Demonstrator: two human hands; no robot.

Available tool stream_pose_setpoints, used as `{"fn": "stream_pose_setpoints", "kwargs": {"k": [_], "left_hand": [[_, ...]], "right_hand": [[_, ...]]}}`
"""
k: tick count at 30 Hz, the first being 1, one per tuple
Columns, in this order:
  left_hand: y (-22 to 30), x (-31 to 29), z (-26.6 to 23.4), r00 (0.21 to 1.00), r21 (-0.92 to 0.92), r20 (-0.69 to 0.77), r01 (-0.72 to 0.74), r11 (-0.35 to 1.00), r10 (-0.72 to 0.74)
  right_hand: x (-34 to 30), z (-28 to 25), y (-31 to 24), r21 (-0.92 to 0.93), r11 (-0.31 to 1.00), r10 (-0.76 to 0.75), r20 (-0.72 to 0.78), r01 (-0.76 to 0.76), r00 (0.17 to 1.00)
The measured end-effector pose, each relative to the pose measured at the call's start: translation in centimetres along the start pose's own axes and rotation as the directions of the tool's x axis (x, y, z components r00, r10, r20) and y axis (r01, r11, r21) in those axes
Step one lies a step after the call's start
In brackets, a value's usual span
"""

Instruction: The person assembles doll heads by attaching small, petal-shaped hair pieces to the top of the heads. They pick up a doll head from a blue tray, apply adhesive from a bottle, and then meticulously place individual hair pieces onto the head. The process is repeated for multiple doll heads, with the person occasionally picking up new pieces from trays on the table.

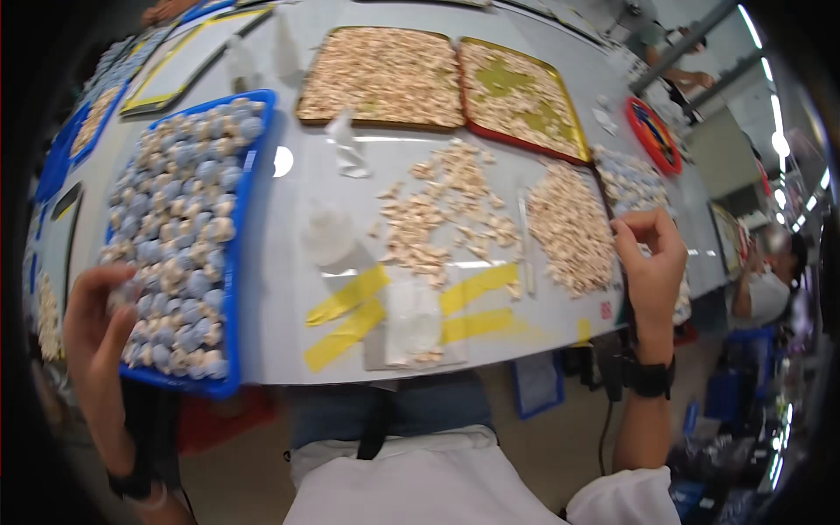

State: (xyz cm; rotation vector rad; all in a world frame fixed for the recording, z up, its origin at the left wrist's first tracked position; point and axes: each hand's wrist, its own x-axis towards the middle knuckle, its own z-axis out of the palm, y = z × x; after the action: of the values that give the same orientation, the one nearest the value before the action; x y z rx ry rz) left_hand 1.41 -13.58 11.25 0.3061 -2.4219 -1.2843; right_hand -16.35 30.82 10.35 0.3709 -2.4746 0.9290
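At the left, my left hand [101, 319] is over the near left edge of a blue tray [233, 302]. Its thumb and fingers close around a small, pale, rounded piece [124, 294], blurred but like those in the tray. The tray is full of round pieces in grey-blue and cream [179, 236]. My right hand [652, 262] is at the right side of the table, thumb and forefinger pinched together beside a pile of small cream pieces [570, 229]. Whatever sits in that pinch is too small to make out.
Two shallow trays, one [381, 124] full of cream pieces, one [582, 140] partly covered, stand at the back. Loose cream pieces [416, 227] lie mid-table near a squeeze bottle [328, 234]. Yellow tape [346, 328] flanks a white pad [413, 319]. A red round container [632, 122] stands far right.
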Motion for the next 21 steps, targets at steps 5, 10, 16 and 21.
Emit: {"fn": "stream_pose_setpoints", "kwargs": {"k": [5,10,16,21], "left_hand": [[2.0,-5.7,2.0,0.998,-0.086,0.060,-0.005,0.996,0.011],[3.8,-8.1,8.2,0.975,-0.405,0.214,0.143,0.903,-0.059],[4.2,-8.6,12.5,0.915,-0.674,0.360,0.390,0.628,-0.183],[2.3,-7.5,14.2,0.950,-0.790,0.305,0.218,0.573,0.059]], "right_hand": [[-1.9,-2.5,-2.2,0.395,0.893,0.234,0.000,-0.215,0.972],[-5.1,-4.5,-3.8,0.509,0.789,0.255,0.238,-0.343,0.937],[-5.9,0.0,-6.8,0.523,0.799,0.077,0.402,-0.297,0.913],[-4.2,3.4,-9.2,0.405,0.908,-0.102,0.466,-0.110,0.879]]}}
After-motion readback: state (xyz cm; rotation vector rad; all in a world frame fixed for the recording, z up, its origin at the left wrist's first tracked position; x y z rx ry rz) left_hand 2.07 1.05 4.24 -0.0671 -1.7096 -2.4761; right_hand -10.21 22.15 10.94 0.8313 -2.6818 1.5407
